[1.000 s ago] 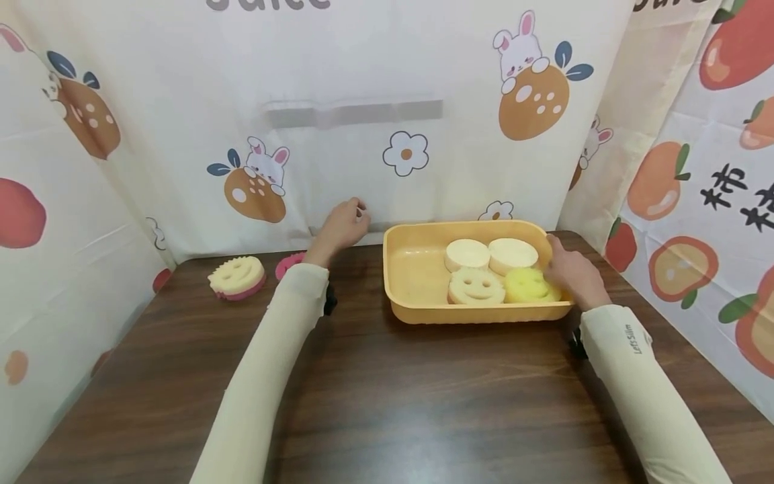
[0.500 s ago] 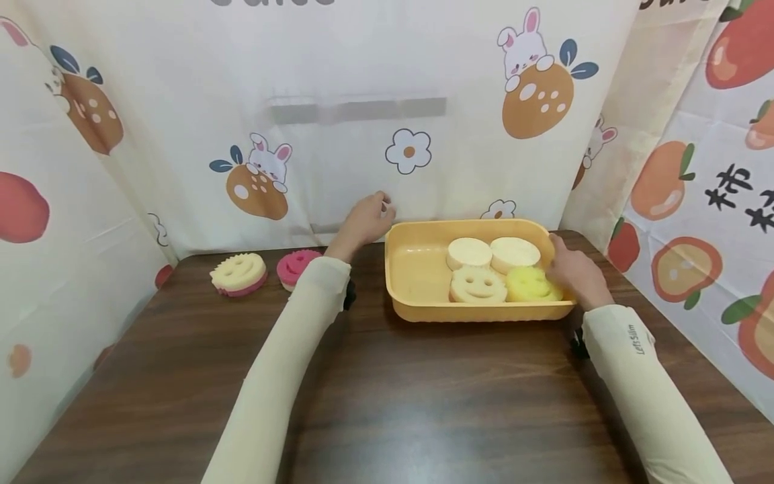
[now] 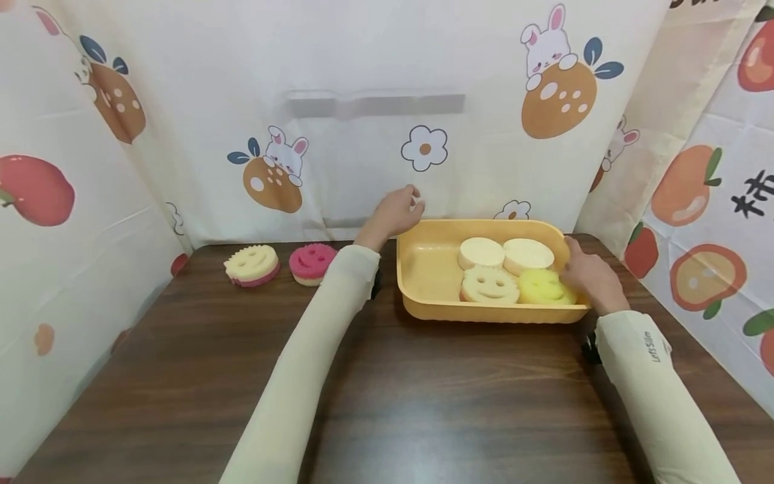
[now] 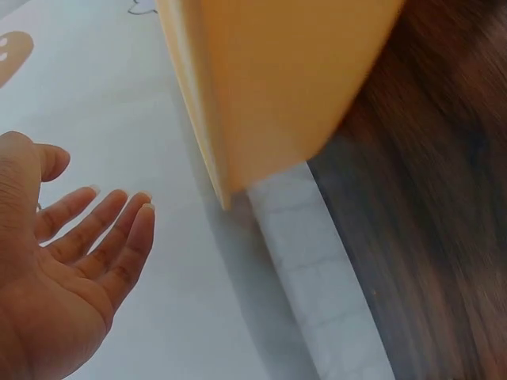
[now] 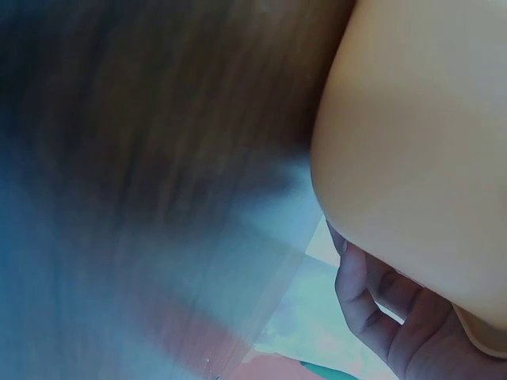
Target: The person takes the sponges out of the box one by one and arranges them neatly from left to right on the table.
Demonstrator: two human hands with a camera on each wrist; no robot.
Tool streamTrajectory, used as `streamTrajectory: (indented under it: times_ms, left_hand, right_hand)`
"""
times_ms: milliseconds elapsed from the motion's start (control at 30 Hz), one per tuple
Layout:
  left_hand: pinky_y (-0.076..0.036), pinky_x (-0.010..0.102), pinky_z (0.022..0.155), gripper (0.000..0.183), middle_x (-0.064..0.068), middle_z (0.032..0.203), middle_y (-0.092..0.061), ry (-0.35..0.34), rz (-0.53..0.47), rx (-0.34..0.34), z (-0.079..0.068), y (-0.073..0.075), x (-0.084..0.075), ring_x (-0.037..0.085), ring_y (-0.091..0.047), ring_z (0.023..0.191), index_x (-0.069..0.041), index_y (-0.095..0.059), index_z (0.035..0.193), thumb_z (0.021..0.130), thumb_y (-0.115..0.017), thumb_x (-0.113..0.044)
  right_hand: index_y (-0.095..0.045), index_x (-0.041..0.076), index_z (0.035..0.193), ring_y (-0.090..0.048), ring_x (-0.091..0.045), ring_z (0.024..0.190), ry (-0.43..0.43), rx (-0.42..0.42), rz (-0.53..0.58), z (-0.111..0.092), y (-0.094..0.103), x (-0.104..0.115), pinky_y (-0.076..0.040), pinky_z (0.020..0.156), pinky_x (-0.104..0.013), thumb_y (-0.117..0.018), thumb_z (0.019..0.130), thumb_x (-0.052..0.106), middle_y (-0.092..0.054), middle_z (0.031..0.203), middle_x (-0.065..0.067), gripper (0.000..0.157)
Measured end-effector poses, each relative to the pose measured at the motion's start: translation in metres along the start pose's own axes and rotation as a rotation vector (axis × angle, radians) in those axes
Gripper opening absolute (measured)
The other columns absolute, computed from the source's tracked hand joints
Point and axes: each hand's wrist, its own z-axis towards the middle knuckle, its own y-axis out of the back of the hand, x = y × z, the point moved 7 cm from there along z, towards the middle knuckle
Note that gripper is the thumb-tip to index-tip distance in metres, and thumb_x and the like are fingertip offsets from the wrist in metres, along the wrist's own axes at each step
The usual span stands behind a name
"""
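My right hand (image 3: 594,277) grips the right rim of a yellow plastic tray (image 3: 426,282). In the right wrist view, fingers (image 5: 356,289) curl against the outside of its rounded corner. Beside the tray's back left corner, my left hand (image 3: 396,215) is held in the air, apart from the rim. The left wrist view shows its fingers (image 4: 127,245) loosely bent with nothing in them. Inside the tray lie two plain round cream sponges (image 3: 482,253), a cream smiley sponge (image 3: 490,286) and a bright yellow smiley sponge (image 3: 546,287).
To the left on the dark wooden table (image 3: 387,403) lie a cream-topped smiley sponge (image 3: 252,265) and a pink-topped smiley sponge (image 3: 312,261). The left forearm passes close to the pink one. A printed cloth (image 3: 363,154) hangs right behind the tray, with more cloth at both sides.
My left hand has moved right, from behind the pink-topped sponge to the tray's back left corner. My right hand stays at the tray's right rim. The head view has turned slightly left.
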Motion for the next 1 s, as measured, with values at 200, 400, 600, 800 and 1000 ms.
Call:
streamTrajectory:
  times_ms: [200,400,600,800,1000]
  left_hand:
    - [-0.049,0.040,0.101,0.043,0.012,0.133,-0.061,-0.021,0.027,0.037,0.005,-0.012,-0.015,0.026,-0.059,0.122,-0.008,-0.047,0.139,0.105,-0.039,-0.034]
    - [-0.049,0.040,0.102,0.045,0.011,0.133,-0.061,-0.042,0.059,0.040,0.010,-0.018,-0.024,0.025,-0.059,0.122,-0.007,-0.046,0.140,0.105,-0.040,-0.035]
    - [-0.049,0.039,0.101,0.045,0.010,0.133,-0.061,-0.025,0.063,0.040,0.015,-0.020,-0.027,0.023,-0.059,0.122,-0.008,-0.046,0.140,0.105,-0.041,-0.037]
    - [-0.048,0.039,0.102,0.047,0.010,0.133,-0.060,-0.020,0.072,0.064,0.017,-0.024,-0.027,0.023,-0.058,0.122,-0.007,-0.045,0.141,0.105,-0.041,-0.037]
    - [-0.048,0.039,0.101,0.047,0.011,0.130,-0.061,-0.043,0.090,0.070,0.020,-0.021,-0.029,0.024,-0.059,0.120,-0.007,-0.044,0.141,0.105,-0.040,-0.037]
  right_hand:
    - [-0.001,0.005,0.158,-0.058,-0.046,0.096,0.019,-0.002,-0.002,0.000,-0.004,-0.004,-0.047,0.069,-0.054,-0.037,0.097,0.021,-0.051,0.123,-0.042,0.073]
    - [0.000,0.006,0.158,-0.058,-0.046,0.098,0.008,-0.005,-0.008,0.002,-0.005,-0.004,-0.047,0.071,-0.056,-0.034,0.098,0.021,-0.049,0.124,-0.043,0.071]
    - [0.000,0.006,0.159,-0.058,-0.047,0.098,0.009,-0.015,-0.011,0.002,-0.001,-0.004,-0.047,0.072,-0.057,-0.033,0.098,0.020,-0.050,0.123,-0.044,0.071]
    - [-0.001,0.006,0.159,-0.058,-0.046,0.098,0.015,-0.026,-0.011,0.003,-0.001,-0.004,-0.046,0.072,-0.057,-0.034,0.097,0.020,-0.050,0.123,-0.043,0.071]
    - [-0.001,0.006,0.159,-0.058,-0.047,0.099,0.015,-0.023,-0.008,0.003,-0.002,-0.004,-0.046,0.074,-0.058,-0.033,0.097,0.021,-0.051,0.124,-0.042,0.071]
